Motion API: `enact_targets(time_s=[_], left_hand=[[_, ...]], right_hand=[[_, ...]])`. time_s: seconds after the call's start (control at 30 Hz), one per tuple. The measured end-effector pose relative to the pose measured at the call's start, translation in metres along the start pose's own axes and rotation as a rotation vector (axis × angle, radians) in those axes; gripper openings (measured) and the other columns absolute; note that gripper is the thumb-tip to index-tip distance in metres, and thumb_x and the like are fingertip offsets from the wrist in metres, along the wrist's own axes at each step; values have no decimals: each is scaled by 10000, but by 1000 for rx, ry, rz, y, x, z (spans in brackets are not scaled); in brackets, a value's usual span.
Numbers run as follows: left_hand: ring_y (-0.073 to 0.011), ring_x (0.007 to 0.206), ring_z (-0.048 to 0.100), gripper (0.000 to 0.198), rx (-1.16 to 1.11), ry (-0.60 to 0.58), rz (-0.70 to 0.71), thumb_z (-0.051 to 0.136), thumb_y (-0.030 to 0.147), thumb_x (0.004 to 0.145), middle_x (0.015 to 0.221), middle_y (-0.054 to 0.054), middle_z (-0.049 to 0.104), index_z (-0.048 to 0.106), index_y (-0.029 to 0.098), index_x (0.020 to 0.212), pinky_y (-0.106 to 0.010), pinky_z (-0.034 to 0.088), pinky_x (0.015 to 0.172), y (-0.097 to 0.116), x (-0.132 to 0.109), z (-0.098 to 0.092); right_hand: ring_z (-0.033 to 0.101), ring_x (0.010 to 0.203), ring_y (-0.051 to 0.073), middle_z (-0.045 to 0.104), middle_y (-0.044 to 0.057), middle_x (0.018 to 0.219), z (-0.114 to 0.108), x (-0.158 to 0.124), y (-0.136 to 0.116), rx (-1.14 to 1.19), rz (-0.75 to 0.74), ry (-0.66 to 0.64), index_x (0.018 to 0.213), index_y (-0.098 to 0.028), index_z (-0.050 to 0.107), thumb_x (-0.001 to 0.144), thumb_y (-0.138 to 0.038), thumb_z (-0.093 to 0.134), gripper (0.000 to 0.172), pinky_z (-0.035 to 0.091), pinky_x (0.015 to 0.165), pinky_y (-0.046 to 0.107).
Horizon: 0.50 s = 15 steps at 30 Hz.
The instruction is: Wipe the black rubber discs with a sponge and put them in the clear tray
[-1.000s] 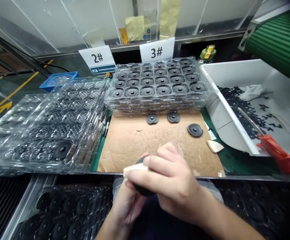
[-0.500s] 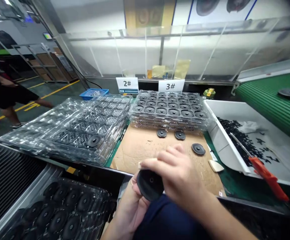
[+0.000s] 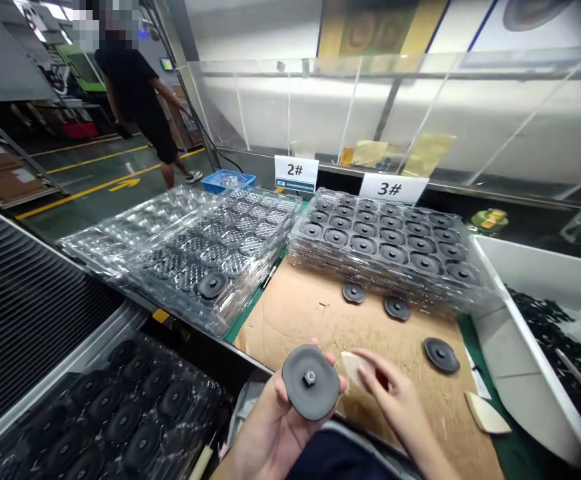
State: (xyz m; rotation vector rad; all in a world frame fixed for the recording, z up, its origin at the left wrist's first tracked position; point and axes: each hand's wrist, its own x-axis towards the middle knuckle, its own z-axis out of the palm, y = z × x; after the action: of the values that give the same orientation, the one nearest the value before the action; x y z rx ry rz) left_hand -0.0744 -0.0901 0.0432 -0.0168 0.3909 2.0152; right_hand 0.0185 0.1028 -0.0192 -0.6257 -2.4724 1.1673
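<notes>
A round black rubber disc [image 3: 297,393] with a small nut-like stud at its centre rests in my left hand [image 3: 283,427], the fingers curled round its edge. To its right, my right hand [image 3: 395,393] pinches a pale, pointed wedge-shaped pad [image 3: 353,369] between thumb and fingers, apart from the disc. On the cardboard sheet [image 3: 295,307] beyond lie a black disc [image 3: 353,293], a second disc [image 3: 397,308] and a third disc [image 3: 441,355] farther right. Another pale pad [image 3: 487,415] lies near the sheet's right edge.
Stacked clear trays [image 3: 370,230] full of discs stand behind the cardboard. Left are more clear trays [image 3: 220,243] with one disc [image 3: 213,285]. Below left sits a tray of discs [image 3: 140,400]. A white bin [image 3: 500,340] of small black pieces is right. A person [image 3: 137,87] walks behind.
My right hand has moved right, off the disc, with the pale pad. The disc now faces up, its stud showing. My view has turned left, and the person is more fully in sight.
</notes>
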Motion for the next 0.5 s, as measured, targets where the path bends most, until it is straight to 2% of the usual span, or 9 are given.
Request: enact_targets(time_s=[0.1, 0.2, 0.3, 0.4, 0.43, 0.47, 0.5], left_hand=[[-279, 1104, 537, 450, -29, 35, -48, 635, 382, 708, 1234, -81, 569, 602, 224, 1129, -321, 409, 940, 3, 20, -5], [-264, 1100, 542, 434, -59, 53, -123, 627, 388, 714, 1231, -54, 574, 603, 248, 1124, -308, 422, 923, 7, 47, -7], [-268, 1088, 550, 415, -71, 68, -198, 628, 410, 706, 1210, -45, 586, 624, 252, 1090, -306, 425, 912, 11, 75, -1], [-278, 1042, 578, 443, -8, 103, -257, 654, 414, 677, 1165, -74, 606, 630, 226, 1078, -318, 435, 884, 13, 99, 10], [-271, 1014, 592, 457, 33, 125, -270, 667, 403, 669, 1136, -84, 618, 628, 211, 1081, -322, 435, 881, 14, 106, 14], [-260, 992, 600, 457, 77, 152, -275, 677, 388, 667, 1106, -87, 630, 627, 198, 1080, -328, 432, 886, 14, 112, 17], [-249, 980, 601, 440, 123, 184, -276, 680, 372, 673, 1077, -82, 639, 630, 191, 1071, -336, 428, 894, 14, 118, 20]], right_hand=[[645, 873, 210, 691, 51, 963, 17, -13, 25, 12, 53, -90, 969, -218, 669, 818, -342, 508, 252, 526, 746, 305], [649, 867, 200, 693, 37, 960, 21, -5, 36, 23, 99, -131, 974, -230, 668, 815, -325, 517, 238, 531, 751, 301], [642, 824, 196, 685, 41, 959, 2, 22, 30, 21, 156, -99, 998, -233, 655, 830, -329, 506, 244, 527, 707, 305], [604, 746, 164, 659, 33, 1000, -30, 57, -4, 11, 159, -1, 1091, -262, 596, 853, -313, 500, 262, 488, 659, 290], [584, 737, 153, 655, 26, 991, -40, 70, -20, 5, 63, 76, 1120, -271, 573, 854, -271, 513, 273, 468, 674, 288], [572, 741, 144, 658, 15, 958, -49, 82, -37, 5, -113, 134, 1136, -281, 559, 862, -217, 504, 286, 447, 692, 284], [561, 750, 144, 661, 14, 947, -54, 95, -52, -7, -314, 46, 1147, -278, 557, 865, -194, 502, 300, 429, 715, 295]])
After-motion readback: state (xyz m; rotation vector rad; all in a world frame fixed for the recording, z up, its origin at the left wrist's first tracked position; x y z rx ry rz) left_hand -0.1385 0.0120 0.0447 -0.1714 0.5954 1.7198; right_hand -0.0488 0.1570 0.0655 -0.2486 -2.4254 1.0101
